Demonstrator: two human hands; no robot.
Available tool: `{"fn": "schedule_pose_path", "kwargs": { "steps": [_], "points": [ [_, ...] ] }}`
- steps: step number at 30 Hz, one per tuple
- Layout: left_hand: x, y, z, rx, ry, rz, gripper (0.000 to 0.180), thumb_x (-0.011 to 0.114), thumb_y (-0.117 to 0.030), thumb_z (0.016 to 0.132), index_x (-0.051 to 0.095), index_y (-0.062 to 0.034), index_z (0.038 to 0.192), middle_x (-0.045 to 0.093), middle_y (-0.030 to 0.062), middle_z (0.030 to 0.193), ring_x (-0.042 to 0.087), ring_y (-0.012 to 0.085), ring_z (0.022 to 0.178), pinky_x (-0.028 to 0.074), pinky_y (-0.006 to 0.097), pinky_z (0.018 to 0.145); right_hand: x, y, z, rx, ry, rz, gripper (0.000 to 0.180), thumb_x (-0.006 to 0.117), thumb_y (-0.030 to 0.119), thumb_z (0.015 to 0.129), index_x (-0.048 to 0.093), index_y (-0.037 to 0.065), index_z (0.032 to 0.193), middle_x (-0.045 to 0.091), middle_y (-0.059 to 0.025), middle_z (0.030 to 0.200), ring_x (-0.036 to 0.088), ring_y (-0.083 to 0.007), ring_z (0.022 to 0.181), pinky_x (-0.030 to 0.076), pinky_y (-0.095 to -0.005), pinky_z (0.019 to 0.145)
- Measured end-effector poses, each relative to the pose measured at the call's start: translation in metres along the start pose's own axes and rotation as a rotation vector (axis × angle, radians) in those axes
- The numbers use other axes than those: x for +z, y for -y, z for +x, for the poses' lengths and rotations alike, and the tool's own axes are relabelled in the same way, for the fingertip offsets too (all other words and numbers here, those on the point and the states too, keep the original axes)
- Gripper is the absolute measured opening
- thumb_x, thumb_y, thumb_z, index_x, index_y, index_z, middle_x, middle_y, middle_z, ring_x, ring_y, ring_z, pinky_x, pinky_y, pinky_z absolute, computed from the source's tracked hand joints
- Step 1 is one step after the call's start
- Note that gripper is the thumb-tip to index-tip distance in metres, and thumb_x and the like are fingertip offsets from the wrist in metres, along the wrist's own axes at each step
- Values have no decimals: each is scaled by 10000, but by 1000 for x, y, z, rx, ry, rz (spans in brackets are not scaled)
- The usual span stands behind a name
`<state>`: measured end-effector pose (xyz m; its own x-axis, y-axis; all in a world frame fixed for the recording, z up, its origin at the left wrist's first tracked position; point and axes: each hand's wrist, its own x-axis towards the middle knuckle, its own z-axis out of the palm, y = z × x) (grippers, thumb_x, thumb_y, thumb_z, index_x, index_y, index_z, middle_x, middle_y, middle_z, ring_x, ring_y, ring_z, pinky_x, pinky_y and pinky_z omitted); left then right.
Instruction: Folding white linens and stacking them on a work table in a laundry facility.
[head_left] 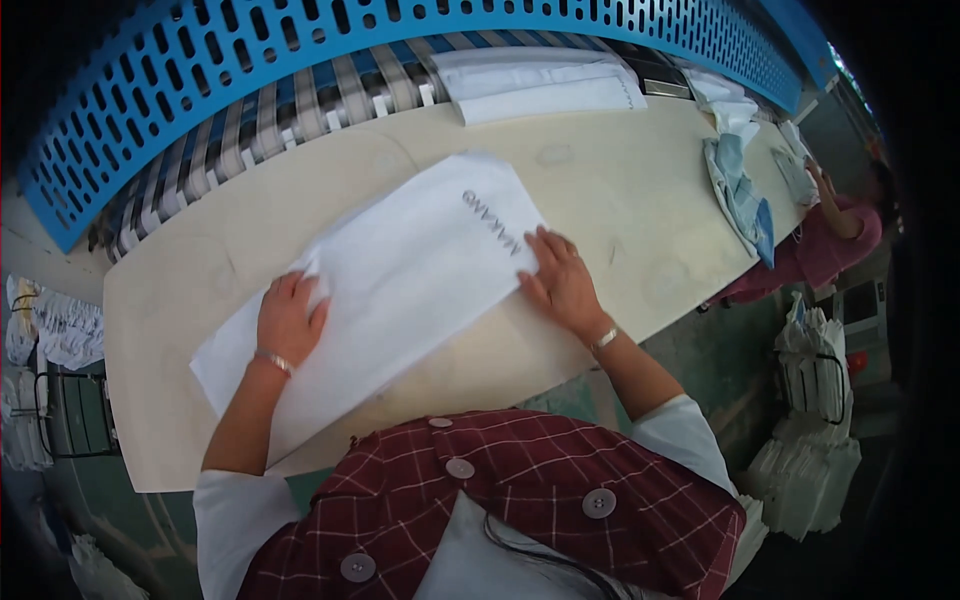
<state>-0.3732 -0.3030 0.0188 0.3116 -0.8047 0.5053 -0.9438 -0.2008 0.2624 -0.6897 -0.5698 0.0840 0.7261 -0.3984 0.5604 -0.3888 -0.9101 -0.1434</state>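
Note:
A long white folded cloth (400,270), perhaps a towel or sheet, lies slantwise on the pale table, with dark lettering across its far right end. My left hand (290,318) rests on the cloth toward its left part, fingers stretched forward and thumb apart. A small ridge of fabric shows at those fingertips. My right hand (565,280) touches the cloth's right edge beside the lettering, its fingers extended and its thumb spread away from them. Both hands look open, palms down.
Behind the pale table (620,220) runs a machine with belts (340,85) under a blue perforated guard (230,40). Another white folded cloth (540,80) lies at the belts' edge. Light blue cloth (738,195) lies at right, near a person in pink (835,235). White stacks (810,460) stand on the floor.

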Motion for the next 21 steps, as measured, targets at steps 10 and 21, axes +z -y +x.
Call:
{"fn": "schedule_pose_path", "kwargs": {
  "steps": [10, 21],
  "points": [
    [-3, -62, 99, -272, -15, 88, 306, 619, -64, 775, 577, -25, 1076, 542, 155, 1228, 490, 348, 1151, 404, 418, 975, 62, -192, 200, -197, 53, -77, 543, 631, 30, 704, 537, 92, 1235, 526, -136, 1281, 523, -291, 1124, 377, -476, 961],
    [44, -150, 301, 115, -201, 134, 348, 642, -66, 748, 600, -82, 1092, 611, 111, 1120, 557, 297, 1069, 420, 402, 951, 99, -167, 266, -484, 88, 165, 241, 557, 9, 692, 603, 39, 927, 627, -148, 859, 592, -344, 856, 481, -418, 774]
  ]
}}
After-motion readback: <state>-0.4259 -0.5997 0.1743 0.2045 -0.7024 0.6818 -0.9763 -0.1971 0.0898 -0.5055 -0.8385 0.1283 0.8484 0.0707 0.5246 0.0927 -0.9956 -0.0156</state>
